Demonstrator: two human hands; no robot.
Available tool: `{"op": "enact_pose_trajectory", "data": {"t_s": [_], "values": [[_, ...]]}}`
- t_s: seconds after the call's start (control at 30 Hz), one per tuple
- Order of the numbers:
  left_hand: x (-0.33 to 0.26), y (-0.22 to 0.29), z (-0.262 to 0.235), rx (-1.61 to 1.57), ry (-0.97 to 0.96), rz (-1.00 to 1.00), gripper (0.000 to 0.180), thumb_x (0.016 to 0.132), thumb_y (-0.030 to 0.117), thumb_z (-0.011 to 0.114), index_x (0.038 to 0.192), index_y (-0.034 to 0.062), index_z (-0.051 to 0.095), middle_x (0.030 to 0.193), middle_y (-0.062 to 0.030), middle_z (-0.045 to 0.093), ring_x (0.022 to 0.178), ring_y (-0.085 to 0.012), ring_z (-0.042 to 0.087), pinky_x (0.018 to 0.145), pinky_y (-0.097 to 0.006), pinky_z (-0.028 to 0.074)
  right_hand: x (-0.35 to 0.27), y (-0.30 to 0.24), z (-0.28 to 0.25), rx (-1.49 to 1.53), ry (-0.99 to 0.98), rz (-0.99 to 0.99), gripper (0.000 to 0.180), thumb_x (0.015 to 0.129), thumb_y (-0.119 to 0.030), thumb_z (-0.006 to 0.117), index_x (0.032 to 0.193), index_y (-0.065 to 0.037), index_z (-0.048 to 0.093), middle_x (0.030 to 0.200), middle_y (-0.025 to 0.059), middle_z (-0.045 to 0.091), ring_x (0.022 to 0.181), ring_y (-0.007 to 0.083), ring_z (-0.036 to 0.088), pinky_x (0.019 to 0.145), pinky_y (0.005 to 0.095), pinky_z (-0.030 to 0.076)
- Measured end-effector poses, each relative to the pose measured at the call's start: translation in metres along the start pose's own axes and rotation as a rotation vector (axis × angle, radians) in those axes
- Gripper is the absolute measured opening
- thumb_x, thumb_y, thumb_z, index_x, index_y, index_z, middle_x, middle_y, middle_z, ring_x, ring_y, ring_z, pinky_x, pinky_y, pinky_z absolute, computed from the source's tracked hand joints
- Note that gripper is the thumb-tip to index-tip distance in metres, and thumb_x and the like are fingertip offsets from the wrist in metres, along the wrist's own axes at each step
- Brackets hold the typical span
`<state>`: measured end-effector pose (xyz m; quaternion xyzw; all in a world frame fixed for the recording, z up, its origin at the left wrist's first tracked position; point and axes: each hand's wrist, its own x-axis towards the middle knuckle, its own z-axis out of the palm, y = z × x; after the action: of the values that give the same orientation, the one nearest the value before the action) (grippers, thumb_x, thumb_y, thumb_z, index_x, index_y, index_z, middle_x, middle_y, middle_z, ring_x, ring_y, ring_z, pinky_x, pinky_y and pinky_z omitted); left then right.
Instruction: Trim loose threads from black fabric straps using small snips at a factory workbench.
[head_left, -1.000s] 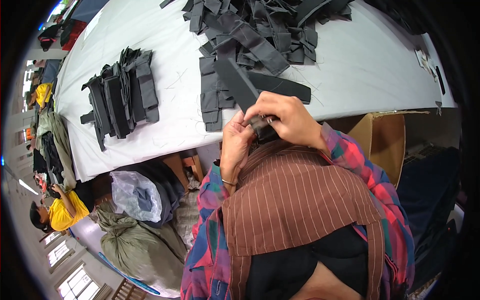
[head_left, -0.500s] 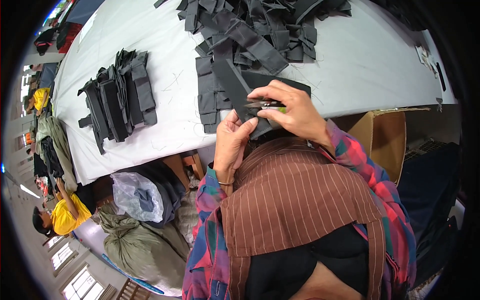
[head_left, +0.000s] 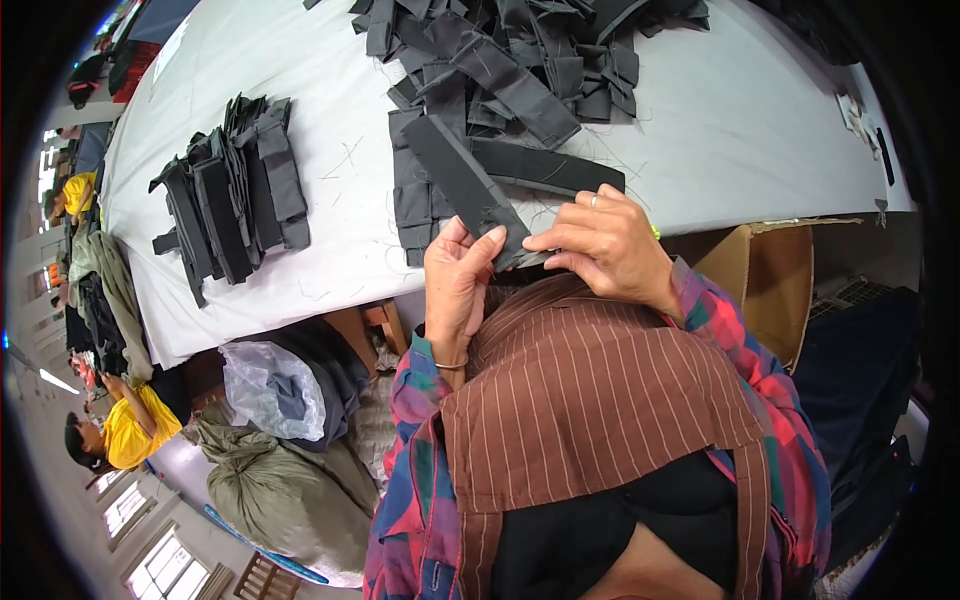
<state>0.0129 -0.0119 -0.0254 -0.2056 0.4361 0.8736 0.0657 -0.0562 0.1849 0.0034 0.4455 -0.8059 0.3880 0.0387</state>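
My left hand (head_left: 458, 285) pinches a dark grey fabric strip (head_left: 460, 170) near its lower end, thumb on top. The strip slants up and away to the left over the table's near edge. At its lower right corner my right hand (head_left: 610, 245) is closed, thumb and fingertips pinching the edge or a thread there. A bit of yellow-green shows beside the right palm; the snips themselves are mostly hidden by that hand. Another dark strip (head_left: 550, 167) lies just behind, and a flat stack of strips (head_left: 412, 190) sits left of the held one.
A large heap of dark strips (head_left: 520, 70) covers the far middle of the white table (head_left: 345, 215). On the left stands a neater bundle (head_left: 235, 195). A cardboard box (head_left: 770, 285) is below the edge at right, cloth sacks (head_left: 290, 490) at lower left. A person in yellow (head_left: 140, 425) is farther left.
The snips' blades, pointing over the strip half a second ago, no longer show. My right hand has moved right and down to the strip's corner, and the strip's far end has swung left.
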Motion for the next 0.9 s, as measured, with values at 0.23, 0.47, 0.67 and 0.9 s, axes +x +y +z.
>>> {"op": "enact_pose_trajectory", "data": {"t_s": [0.23,0.47,0.67,0.9], "values": [[-0.002,0.0,0.001,-0.028,0.003,0.034,0.025,0.088,-0.002,0.058,0.112,-0.0044,0.055,0.103,-0.0119,0.065,0.09,-0.015,0.064,0.082,-0.028,0.053,-0.002,-0.001,0.002,-0.006,0.029,0.083,0.017,0.071,-0.016,0.073,0.087,-0.016,0.07,0.067,-0.0016,0.055,0.062,0.019,0.049,0.057,0.032,0.031],[-0.004,0.004,0.007,-0.014,0.006,0.042,0.025,0.088,-0.002,0.058,0.113,-0.0039,0.054,0.102,-0.0112,0.065,0.089,-0.0146,0.064,0.081,-0.028,0.053,-0.001,-0.005,0.003,-0.03,0.044,0.096,0.014,0.072,-0.017,0.073,0.086,-0.015,0.069,0.066,-0.0014,0.055,0.059,0.0184,0.047,0.056,0.0321,0.03],[-0.006,0.005,0.011,-0.027,0.021,0.054,0.024,0.088,-0.002,0.058,0.112,-0.0035,0.055,0.102,-0.0106,0.065,0.088,-0.0141,0.064,0.08,-0.027,0.052,-0.002,-0.005,0.004,-0.048,0.062,0.084,0.014,0.072,-0.017,0.074,0.086,-0.014,0.07,0.066,-0.0015,0.055,0.059,0.0181,0.046,0.057,0.0322,0.029],[-0.005,0.004,0.011,-0.028,0.034,0.073,0.023,0.087,-0.002,0.059,0.11,-0.0029,0.057,0.1,-0.0094,0.065,0.086,-0.0133,0.063,0.078,-0.027,0.052,0.0,-0.011,0.004,0.051,0.044,0.096,0.016,0.071,-0.017,0.075,0.085,-0.014,0.069,0.069,-0.0008,0.057,0.062,0.0187,0.049,0.058,0.0325,0.03]]}}
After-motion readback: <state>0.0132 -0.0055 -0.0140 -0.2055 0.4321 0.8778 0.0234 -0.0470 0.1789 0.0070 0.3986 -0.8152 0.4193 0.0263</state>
